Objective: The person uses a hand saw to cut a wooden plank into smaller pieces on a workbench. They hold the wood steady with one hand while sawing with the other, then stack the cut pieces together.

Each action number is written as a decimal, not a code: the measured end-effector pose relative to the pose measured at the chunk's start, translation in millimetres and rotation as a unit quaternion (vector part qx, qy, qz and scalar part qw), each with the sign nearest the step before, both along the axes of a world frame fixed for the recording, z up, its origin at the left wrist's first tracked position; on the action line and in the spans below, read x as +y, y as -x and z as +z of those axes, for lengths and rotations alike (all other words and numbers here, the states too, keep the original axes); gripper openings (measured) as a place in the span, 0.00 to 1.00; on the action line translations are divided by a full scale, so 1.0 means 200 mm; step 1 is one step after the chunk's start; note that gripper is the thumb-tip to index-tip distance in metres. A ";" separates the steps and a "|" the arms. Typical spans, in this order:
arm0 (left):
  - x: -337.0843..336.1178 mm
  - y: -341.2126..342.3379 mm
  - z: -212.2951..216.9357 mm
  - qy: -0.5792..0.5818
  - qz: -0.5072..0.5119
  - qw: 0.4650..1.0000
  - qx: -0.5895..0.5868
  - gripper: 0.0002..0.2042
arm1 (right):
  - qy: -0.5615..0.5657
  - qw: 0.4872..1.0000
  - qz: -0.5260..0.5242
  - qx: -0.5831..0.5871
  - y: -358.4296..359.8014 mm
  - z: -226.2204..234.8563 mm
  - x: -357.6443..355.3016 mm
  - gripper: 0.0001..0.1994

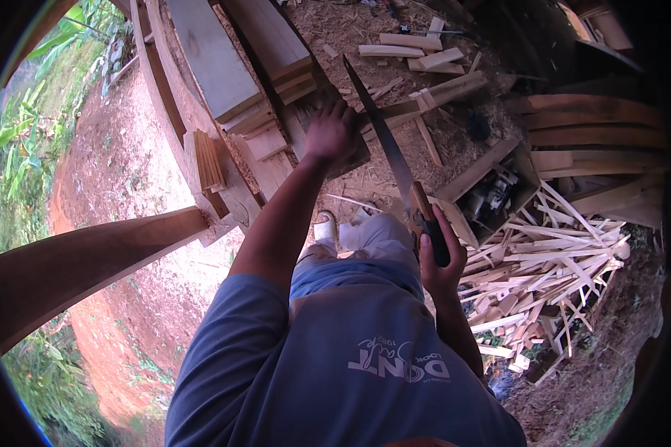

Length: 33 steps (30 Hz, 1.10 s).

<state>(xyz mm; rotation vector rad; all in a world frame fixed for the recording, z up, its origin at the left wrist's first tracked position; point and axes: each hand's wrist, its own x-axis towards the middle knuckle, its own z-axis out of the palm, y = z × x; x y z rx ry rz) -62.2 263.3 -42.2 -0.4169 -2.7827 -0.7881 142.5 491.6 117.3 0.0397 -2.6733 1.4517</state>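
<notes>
My right hand (441, 261) is wrapped round the handle of a handsaw (390, 144). The saw's long blade points up and away, its tip beside the end of the workbench. At the bench end, my left hand (331, 132) lies over a dark wooden board (356, 156), fingers apart and dim in shadow. The blade passes just right of that board; whether it touches the wood, I cannot tell. Stacked planks (227, 63) rest on the bench to the left of my left hand, with another pile (272, 41) beside them.
Cut wood pieces (410, 52) lie on the shavings-covered floor ahead. At right, a wooden box (525, 186) holds a metal power tool (492, 191), near a large heap of offcuts (544, 261). Thick beams (596, 123) are stacked at far right. A dark post (89, 261) crosses the left side.
</notes>
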 end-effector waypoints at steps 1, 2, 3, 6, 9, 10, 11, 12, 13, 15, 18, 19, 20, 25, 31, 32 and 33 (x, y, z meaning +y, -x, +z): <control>0.00 0.00 -0.01 0.001 0.001 1.000 0.005 0.13 | -0.002 1.000 0.000 -0.001 0.00 0.00 0.00 0.25; 0.00 0.00 -0.01 0.003 0.002 1.000 0.010 0.13 | -0.005 1.000 0.001 -0.002 0.00 0.01 0.00 0.25; 0.00 0.00 -0.02 0.004 0.004 1.000 0.014 0.13 | -0.008 1.000 0.003 -0.002 0.00 0.01 0.00 0.25; 0.01 -0.01 0.01 0.004 0.006 0.999 0.034 0.11 | 0.005 1.000 -0.004 -0.011 0.00 -0.01 0.01 0.25; 0.00 -0.01 0.01 0.006 -0.005 1.000 0.016 0.11 | 0.006 1.000 0.004 0.001 0.01 -0.01 0.02 0.25; 0.01 -0.01 0.01 0.000 -0.004 1.000 0.015 0.11 | 0.002 1.000 0.008 0.008 0.01 0.00 0.02 0.25; 0.01 -0.01 0.01 -0.006 -0.003 1.000 0.015 0.11 | 0.002 1.000 0.004 0.011 0.01 0.00 0.02 0.25; 0.01 -0.01 0.01 -0.012 -0.001 1.000 0.015 0.10 | 0.002 1.000 0.000 0.015 0.00 -0.01 0.01 0.25; 0.01 -0.01 0.01 -0.011 -0.003 1.000 0.020 0.10 | 0.003 1.000 -0.003 0.019 0.00 -0.02 0.01 0.25; 0.01 -0.01 0.00 -0.010 -0.006 1.000 0.029 0.11 | -0.008 0.999 -0.001 0.035 0.00 -0.04 0.02 0.25; 0.00 0.00 -0.01 -0.007 -0.003 1.000 0.010 0.12 | 0.004 1.000 -0.008 0.010 -0.01 -0.02 0.01 0.25; 0.00 0.00 -0.01 -0.008 -0.004 1.000 0.008 0.12 | 0.013 1.000 -0.013 -0.006 -0.01 -0.01 0.01 0.25; 0.00 0.00 -0.01 -0.009 -0.005 1.000 0.005 0.12 | 0.011 1.000 -0.010 0.003 -0.01 -0.02 0.01 0.25; 0.00 0.00 0.00 -0.009 -0.006 1.000 0.012 0.12 | -0.022 0.998 0.008 0.052 0.00 -0.06 0.04 0.25; 0.01 0.00 -0.01 -0.009 -0.004 1.000 0.023 0.11 | 0.070 0.995 -0.039 -0.057 -0.04 -0.10 0.04 0.25; 0.00 0.00 -0.01 -0.002 -0.001 1.000 0.029 0.11 | 0.070 0.996 -0.033 -0.052 -0.02 -0.10 0.03 0.25; 0.00 0.00 -0.02 0.005 0.002 0.999 0.035 0.11 | 0.071 0.995 -0.030 -0.064 -0.01 -0.08 0.02 0.25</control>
